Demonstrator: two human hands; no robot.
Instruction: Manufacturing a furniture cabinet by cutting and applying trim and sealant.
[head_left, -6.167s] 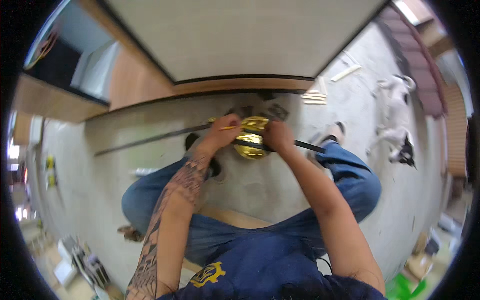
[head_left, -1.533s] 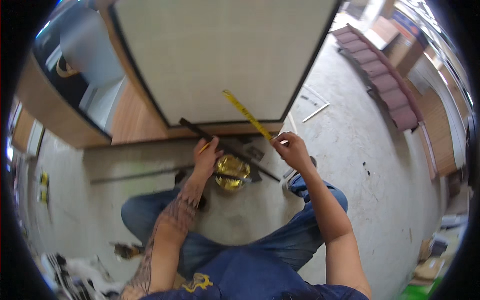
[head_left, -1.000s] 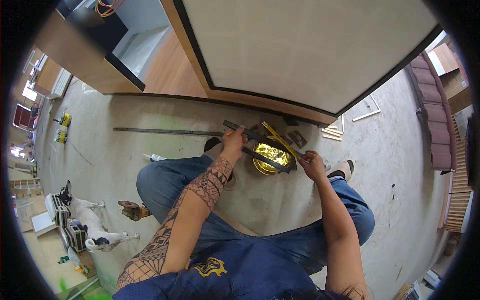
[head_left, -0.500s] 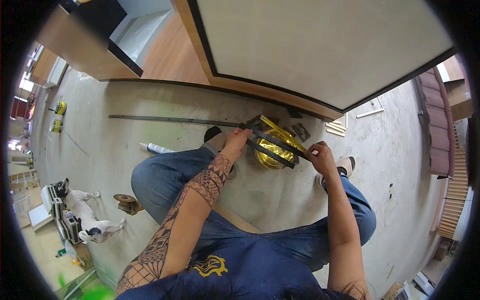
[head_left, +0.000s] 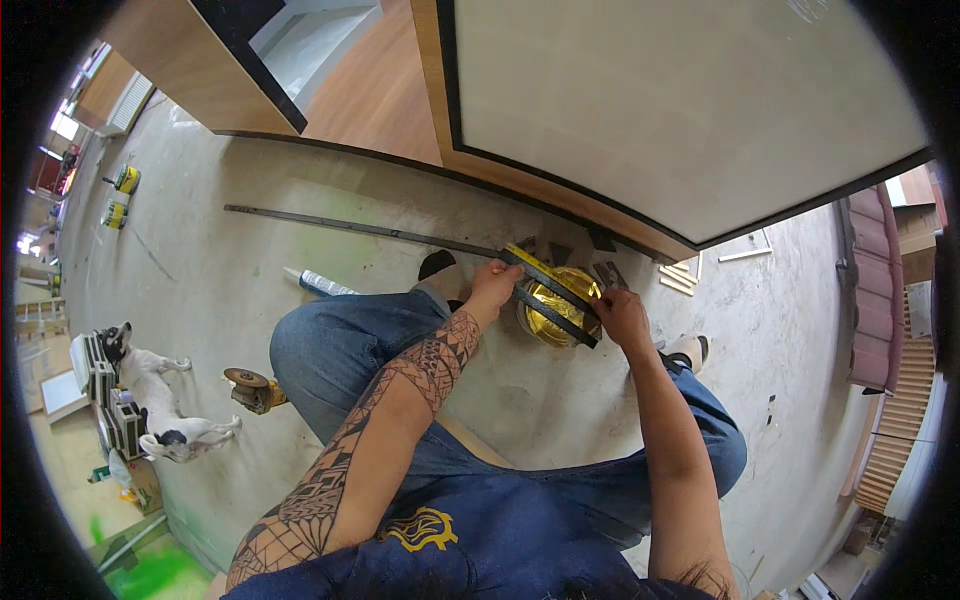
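My left hand (head_left: 495, 287) is closed in a pinch around a dark flat strip. Beside it a long, thin dark strip (head_left: 385, 231) runs off to the left, just above the floor or on it. The fingers of my right hand (head_left: 622, 320) pinch the right end of the upper strip. A shorter dark piece (head_left: 560, 322) slants below it, parallel. Along the upper strip shows a narrow yellow band (head_left: 522, 257), partly covered; its kind is unclear. Beneath the strips lies a shiny gold round lid or tin (head_left: 553, 301), between my feet.
A wood-edged cabinet with a pale panel (head_left: 680, 110) stands ahead. Left of my knee are a sealant tube (head_left: 322, 285) and an angle grinder (head_left: 253, 389). A black-and-white dog (head_left: 165, 400) lies farther left, near yellow cans (head_left: 115, 214). Wooden sticks (head_left: 679, 280) lie at right.
My right hand has moved slightly left and down, nearer my left hand. Less of the yellow band shows now, and it lies along the dark strip. The view has turned a little.
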